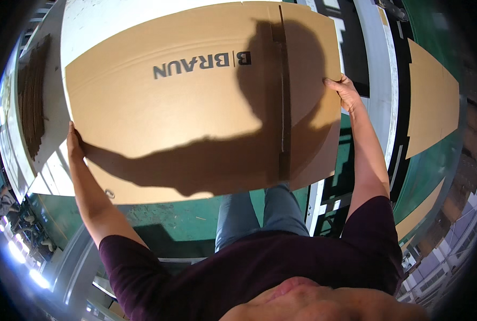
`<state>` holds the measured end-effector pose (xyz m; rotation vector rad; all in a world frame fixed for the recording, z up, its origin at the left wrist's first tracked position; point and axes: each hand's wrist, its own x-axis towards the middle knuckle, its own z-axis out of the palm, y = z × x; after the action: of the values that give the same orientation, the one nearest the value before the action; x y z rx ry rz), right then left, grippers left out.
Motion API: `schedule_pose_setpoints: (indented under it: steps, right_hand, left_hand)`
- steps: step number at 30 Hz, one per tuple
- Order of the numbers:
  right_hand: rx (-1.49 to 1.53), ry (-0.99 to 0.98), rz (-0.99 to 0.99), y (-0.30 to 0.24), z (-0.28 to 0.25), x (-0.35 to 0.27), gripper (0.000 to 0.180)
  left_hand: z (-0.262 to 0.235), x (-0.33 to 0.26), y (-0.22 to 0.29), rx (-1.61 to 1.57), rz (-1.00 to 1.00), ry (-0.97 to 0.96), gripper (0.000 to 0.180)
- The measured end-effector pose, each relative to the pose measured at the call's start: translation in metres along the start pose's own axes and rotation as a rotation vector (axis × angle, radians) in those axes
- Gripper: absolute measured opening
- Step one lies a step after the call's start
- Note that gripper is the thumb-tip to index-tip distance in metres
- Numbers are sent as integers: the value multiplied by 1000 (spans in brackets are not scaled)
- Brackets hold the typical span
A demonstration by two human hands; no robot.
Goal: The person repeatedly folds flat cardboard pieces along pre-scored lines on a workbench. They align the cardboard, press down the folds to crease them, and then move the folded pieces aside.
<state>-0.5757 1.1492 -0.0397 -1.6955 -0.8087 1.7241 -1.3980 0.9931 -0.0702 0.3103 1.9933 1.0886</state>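
A large flat sheet of brown cardboard (195, 117) spans the space in front of me, with dark print near its far side. A dark slot and crease line runs across it right of the middle. My left hand (74, 142) grips the sheet's left edge. At the right edge, my right hand (345, 92) is closed on the board, thumb on top and the other fingers mostly hidden beneath. The shadow of my head and arm falls over the sheet.
A stack of cardboard sheets (33, 96) stands at the left beside a white surface (104, 16). To the right run a pale metal rail (380, 80) and a green conveyor belt (426, 171) carrying another cardboard piece (434, 99). Green floor (195, 214) shows below the sheet.
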Motion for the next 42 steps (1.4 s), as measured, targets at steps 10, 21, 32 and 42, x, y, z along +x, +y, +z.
schedule_pose_setpoints:
  steps: [10, 21, 32, 42]
  right_hand:
    - [-126, 453, -278, 12, 55, 1, 49]
    - [-427, 543, -248, 15, 56, 2, 51]
    - [-614, 511, -182, -6, 54, -10, 69]
    - [-689, 525, -243, -8, 52, -18, 82]
  left_hand:
    - [29, -8, -2, 927, -22, 706, 82]
    - [59, -31, -17, 1035, 261, 856, 63]
    - [315, -407, -85, 737, 1088, -940, 63]
    - [355, -449, -122, 941, 1408, -640, 59]
